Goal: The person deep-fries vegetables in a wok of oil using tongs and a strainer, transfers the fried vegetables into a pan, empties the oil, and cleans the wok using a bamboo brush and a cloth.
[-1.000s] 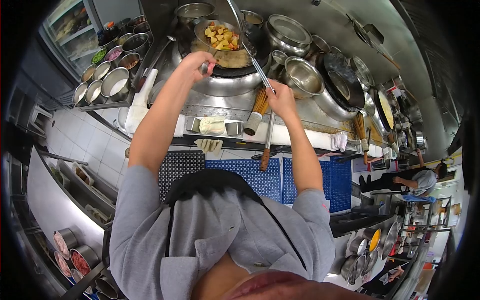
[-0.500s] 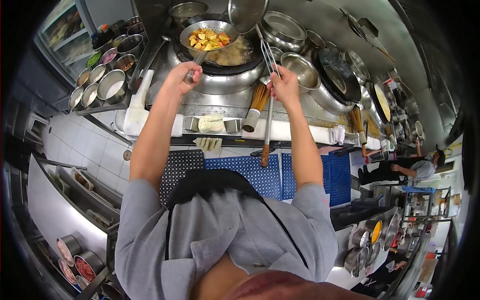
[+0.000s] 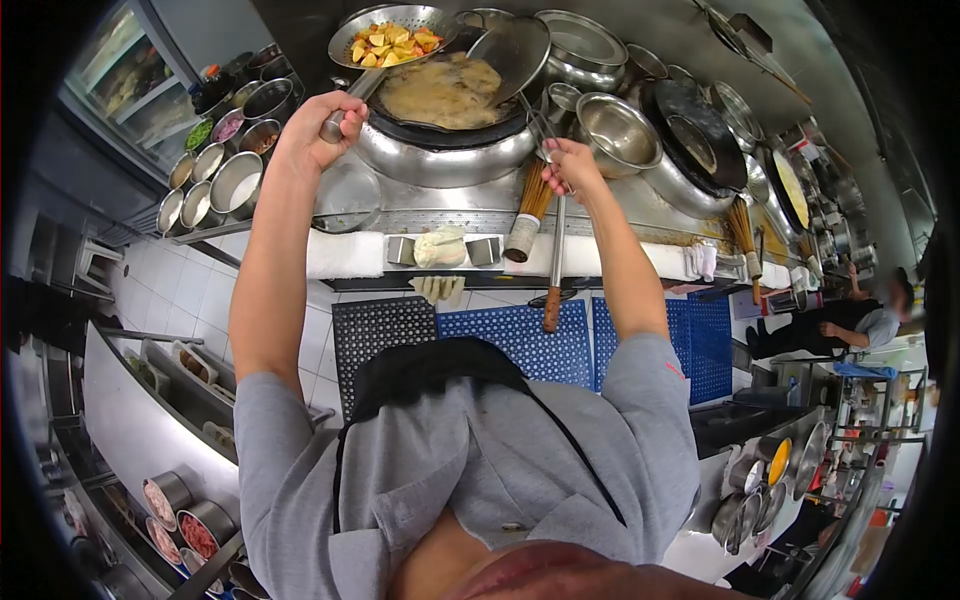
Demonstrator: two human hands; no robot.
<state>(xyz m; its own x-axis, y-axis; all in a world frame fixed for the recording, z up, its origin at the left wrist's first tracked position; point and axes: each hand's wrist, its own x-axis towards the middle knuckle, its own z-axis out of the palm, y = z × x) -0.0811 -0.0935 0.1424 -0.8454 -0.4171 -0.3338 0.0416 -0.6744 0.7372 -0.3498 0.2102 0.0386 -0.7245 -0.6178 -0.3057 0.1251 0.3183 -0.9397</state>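
A stainless-steel stove counter (image 3: pixel 440 205) stretches before you and carries the round, dark-rimmed wok (image 3: pixel 450 137), with frothy golden-brown liquid (image 3: pixel 435 92) inside it. Your bare left arm (image 3: pixel 265 260) reaches forward, nearly straight, to the near left of the wok; your bare right arm (image 3: pixel 630 250) comes in from the near right, angled inward toward it. At the wok's far left edge, the wide steel perforated scoop (image 3: pixel 345 40) sits with its bowl facing up and its handle slanting back toward you. Over the wok's far right part leans the round, dark mesh strainer (image 3: pixel 512 55), its disc tilted and its thin metal handle running down to the near right. The shiny steel bowl (image 3: pixel 620 135) stands just right of the wok, and the straw-coloured, bristled brush (image 3: pixel 525 215) lies at its near right.

Your left hand (image 3: pixel 325 130), near left of the wok, wraps its fingers firmly around the scoop's handle. Your right hand (image 3: pixel 572 168), near right of the wok, has its fingers curled on the end of the strainer's handle. Smallest are the yellow and orange food chunks (image 3: pixel 395 42), heaped in the scoop beyond the wok's far left.
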